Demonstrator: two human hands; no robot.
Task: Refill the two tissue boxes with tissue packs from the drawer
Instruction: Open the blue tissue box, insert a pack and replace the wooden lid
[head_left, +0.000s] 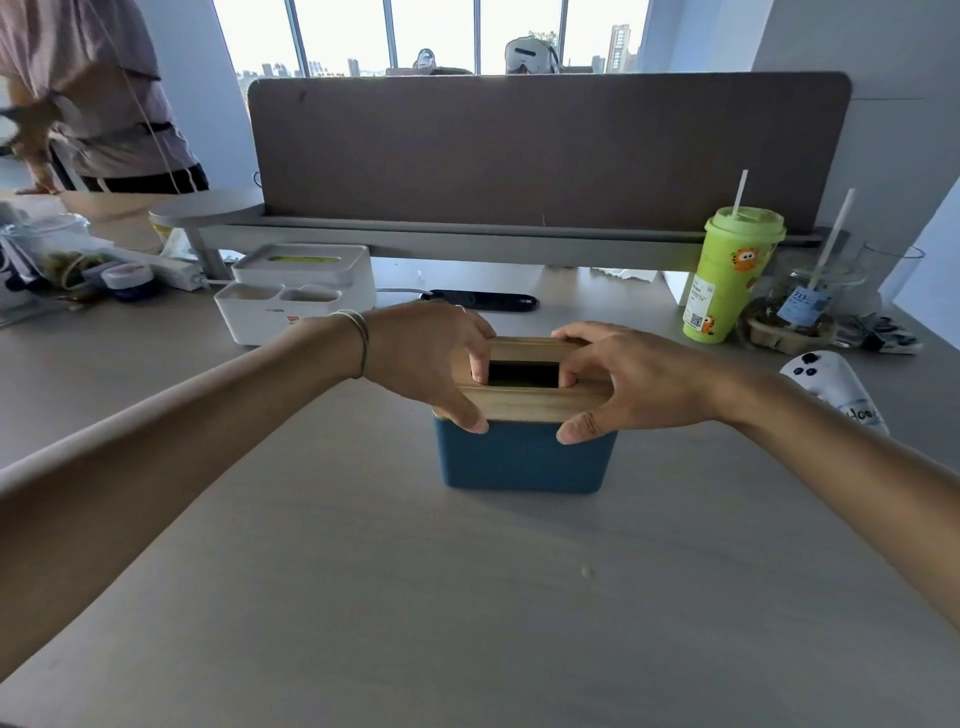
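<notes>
A blue tissue box (524, 457) with a wooden lid (524, 402) stands in the middle of the desk. My left hand (431, 358) grips the lid's left end, with a finger in the dark slot and the thumb on the front edge. My right hand (623, 379) grips the lid's right end the same way. Something green shows faintly inside the slot. A white tissue box (296, 291) with two front compartments stands behind on the left, and green shows through its top slot.
A green cup with a straw (727, 275) and a glass jar (810, 301) stand at the right, with a white controller (831, 384) near them. A black remote (483, 300) lies behind the blue box. A brown divider (545, 150) closes the back. A person stands at far left.
</notes>
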